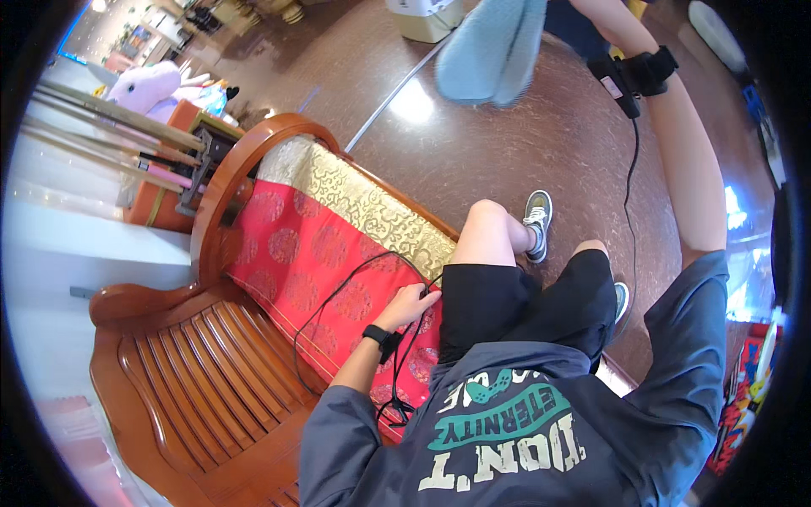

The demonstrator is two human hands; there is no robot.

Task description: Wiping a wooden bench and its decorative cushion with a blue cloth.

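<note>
My left hand (415,305) lies low over the red brocade seat cushion (345,269), its fingers curled round a black cable (342,284). That cable loops over the cushion and ends in a tangled bundle beside my hip. On the upper right my right arm is stretched forward; only the wrist end of my right hand (599,16) shows, and its fingers are cut off by the top edge. Left of it hangs a light blue soft item (491,54), blurred, perhaps cloth; whether my fingers hold it is hidden. A black strapped device (633,76) with a cable sits on that wrist.
I sit on a carved wooden bench (209,380) with a curved armrest (218,190). Beyond it are wooden poles (120,120) in a rack and a lilac plush unicorn (142,89). A white and beige appliance (427,19) stands on the brown floor (469,152).
</note>
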